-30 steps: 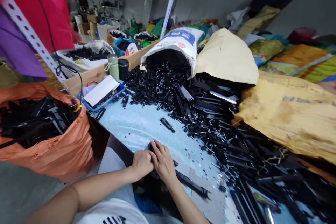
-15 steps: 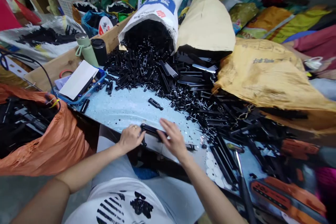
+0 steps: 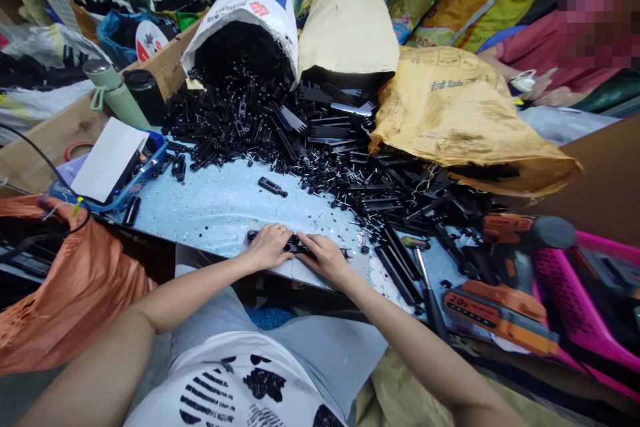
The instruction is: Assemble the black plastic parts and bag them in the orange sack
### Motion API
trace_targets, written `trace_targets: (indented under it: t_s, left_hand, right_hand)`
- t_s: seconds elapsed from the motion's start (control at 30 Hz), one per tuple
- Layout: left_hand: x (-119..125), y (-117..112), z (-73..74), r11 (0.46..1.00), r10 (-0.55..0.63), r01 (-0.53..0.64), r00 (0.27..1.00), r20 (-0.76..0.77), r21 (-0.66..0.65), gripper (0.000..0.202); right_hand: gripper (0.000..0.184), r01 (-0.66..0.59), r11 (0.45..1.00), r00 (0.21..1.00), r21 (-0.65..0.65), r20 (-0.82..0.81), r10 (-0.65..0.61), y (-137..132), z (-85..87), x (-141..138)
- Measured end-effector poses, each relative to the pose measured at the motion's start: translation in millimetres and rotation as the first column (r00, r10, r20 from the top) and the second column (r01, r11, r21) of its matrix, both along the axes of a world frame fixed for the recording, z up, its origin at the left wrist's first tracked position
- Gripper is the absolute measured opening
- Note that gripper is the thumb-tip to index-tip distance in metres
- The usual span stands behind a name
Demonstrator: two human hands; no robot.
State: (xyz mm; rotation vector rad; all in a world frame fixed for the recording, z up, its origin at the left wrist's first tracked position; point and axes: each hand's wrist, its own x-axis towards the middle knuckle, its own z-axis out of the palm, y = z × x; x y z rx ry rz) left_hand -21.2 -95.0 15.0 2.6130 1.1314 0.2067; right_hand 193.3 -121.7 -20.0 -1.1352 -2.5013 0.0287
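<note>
At the front edge of the table, my left hand (image 3: 271, 245) and my right hand (image 3: 320, 256) are side by side, nearly touching. Both have their fingers closed on a long black part (image 3: 295, 245) that lies along the edge; the palms and fingers hide most of it. One dark end sticks out to the left of my left hand, and a pronged end shows past my right hand. Beyond them a single short black slotted piece (image 3: 273, 187) rests on the light blue tabletop (image 3: 215, 203).
A heap of black parts and screws (image 3: 240, 120) spills from a white sack (image 3: 250, 7) and a tan sack (image 3: 350, 20). A hammer (image 3: 427, 287), an orange cordless drill (image 3: 500, 317) and a pink basket (image 3: 575, 300) stand right. A blue tray (image 3: 127, 190) sits left; another person's arm (image 3: 540, 83) shows behind.
My left hand has come over the top of the black part, and my right hand has closed in beside it with fingers lowered onto the part. The view has shifted rightward.
</note>
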Motion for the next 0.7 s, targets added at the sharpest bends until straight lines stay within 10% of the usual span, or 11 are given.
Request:
trace_targets:
  t_s: [0.2, 0.43, 0.7]
  left_hand:
    - [1.8, 0.2, 5.8, 0.999, -0.019, 0.018, 1.0, -0.024, -0.036, 0.045]
    - [-34.1, -12.9, 11.7, 0.978, -0.163, 0.172, 0.983, -0.083, 0.118, 0.055]
    - [-35.2, 17.4, -0.4, 0.945, -0.139, 0.121, 0.99, 0.037, 0.304, 0.046]
  right_hand:
    - [0.05, -0.283, 0.958, 0.953, -0.044, 0.103, 0.286, 27.3, 3.3, 13.0]
    - [0.052, 0.046, 0.997, 0.972, -0.065, 0.235, -0.03, 8.1, 23.1, 18.5]
    - [0.042, -0.189, 0.976, 0.98, 0.105, -0.042, 0.194, 0.8, 55.4, -2.9]
